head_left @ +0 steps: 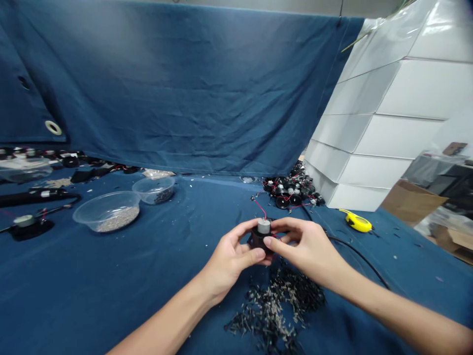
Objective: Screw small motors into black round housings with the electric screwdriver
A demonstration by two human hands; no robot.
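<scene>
Between my two hands is a small motor unit [263, 228], a silver cylinder set in a black round housing, with a red wire rising from its top. My left hand [236, 249] grips the housing from the left, thumb in front. On the other side my right hand [297, 241] pinches it between thumb and fingers. Just below lies a loose heap of small black and silver screws [281, 301] on the blue cloth [177, 276]. The housing's underside is hidden by my fingers.
At the back right sits a pile of similar black motor units [291, 190] beside stacked white boxes [365, 148]. A yellow tape measure [357, 222] and a black cable [364, 259] lie right. Leftward stand a clear bowl with small pieces [111, 212] and a smaller bowl [155, 190].
</scene>
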